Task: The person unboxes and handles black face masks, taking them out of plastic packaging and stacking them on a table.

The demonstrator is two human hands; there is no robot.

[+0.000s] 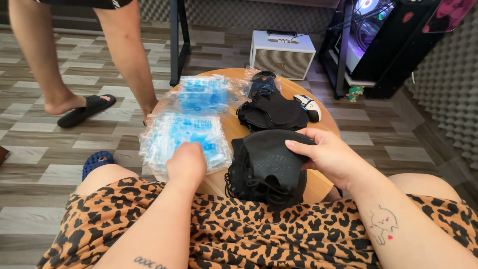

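On the round wooden surface (234, 130), the left hand (186, 162) rests on a pile of clear packets with blue print (184, 137), its fingers hidden, so I cannot tell its grip. The right hand (326, 153) grasps the top of a stack of black face masks (266, 167) at the near edge. Behind lie more black masks (273, 110) and a white mouse (309, 107).

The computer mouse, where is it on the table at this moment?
In the head view, the computer mouse lies at the far right edge of the round wooden table, just right of the far pile of black masks.
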